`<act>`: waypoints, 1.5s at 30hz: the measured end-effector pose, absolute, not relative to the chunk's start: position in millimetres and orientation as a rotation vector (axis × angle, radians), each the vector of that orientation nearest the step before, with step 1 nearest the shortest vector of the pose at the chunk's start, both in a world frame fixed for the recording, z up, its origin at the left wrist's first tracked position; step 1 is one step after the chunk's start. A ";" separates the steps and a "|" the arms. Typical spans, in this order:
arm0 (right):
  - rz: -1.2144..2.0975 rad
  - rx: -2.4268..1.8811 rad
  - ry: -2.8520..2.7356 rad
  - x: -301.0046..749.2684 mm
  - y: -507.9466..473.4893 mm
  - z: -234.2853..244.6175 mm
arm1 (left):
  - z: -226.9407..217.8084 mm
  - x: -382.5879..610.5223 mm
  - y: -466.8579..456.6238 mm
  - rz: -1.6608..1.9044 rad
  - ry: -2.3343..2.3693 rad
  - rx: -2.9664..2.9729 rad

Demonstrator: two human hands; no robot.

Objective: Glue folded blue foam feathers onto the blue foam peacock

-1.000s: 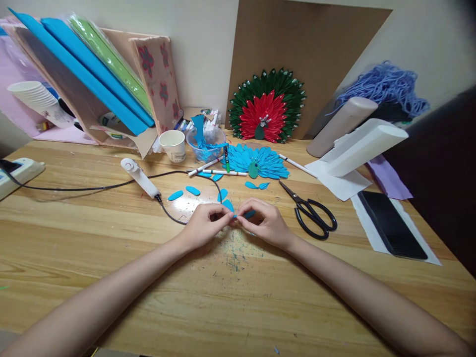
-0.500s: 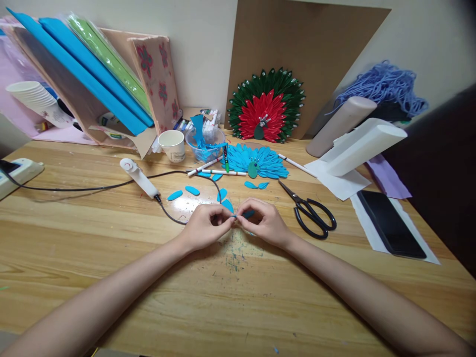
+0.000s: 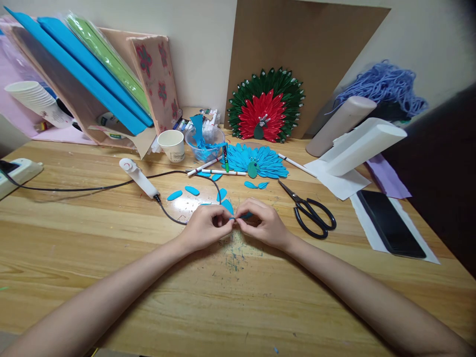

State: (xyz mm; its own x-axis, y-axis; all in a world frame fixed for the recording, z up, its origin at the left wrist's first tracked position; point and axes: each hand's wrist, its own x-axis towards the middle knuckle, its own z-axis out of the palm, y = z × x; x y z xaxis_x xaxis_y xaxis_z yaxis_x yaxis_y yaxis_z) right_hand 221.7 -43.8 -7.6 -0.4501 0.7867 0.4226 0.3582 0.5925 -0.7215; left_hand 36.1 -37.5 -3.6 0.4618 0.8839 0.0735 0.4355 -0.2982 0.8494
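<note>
My left hand point(image 3: 206, 225) and my right hand point(image 3: 263, 223) meet above the middle of the table, thumbs and forefingers pinched together on a small blue paper piece point(image 3: 232, 217). Most of that piece is hidden by the fingertips. Loose blue paper petals point(image 3: 192, 190) lie on the wood beyond the left hand, some partly covered by it. Two twisted blue petals point(image 3: 256, 185) rest past the right hand. Behind them lies a blue paper peacock point(image 3: 256, 161) with a green body. To the right of my right hand lie black-handled scissors point(image 3: 312, 213), blades pointing away.
A white corded tool point(image 3: 138, 177) lies left, its black cable looping near my left hand. Farther back are markers point(image 3: 223, 172), a paper cup point(image 3: 171, 145), a plastic bowl point(image 3: 205, 144) and a red-green peacock point(image 3: 266, 106). A phone point(image 3: 390, 223) and paper rolls point(image 3: 368, 146) are right.
Both hands stay pinched together at the same spot. The fingers of my right hand have shifted slightly around the blue piece; other things have not moved.
</note>
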 end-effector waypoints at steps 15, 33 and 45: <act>0.586 -0.809 -2.103 222.8 -46.5 -13.0 | -0.3 33.8 -35.1 0.612 1.040 1.802; 0.952 -1.128 -1.942 222.9 -42.1 -4.1 | -3.0 34.4 -41.4 0.761 1.125 2.143; 1.046 -1.115 -1.890 223.5 -40.7 -4.9 | -3.0 33.7 -42.5 0.808 1.108 2.229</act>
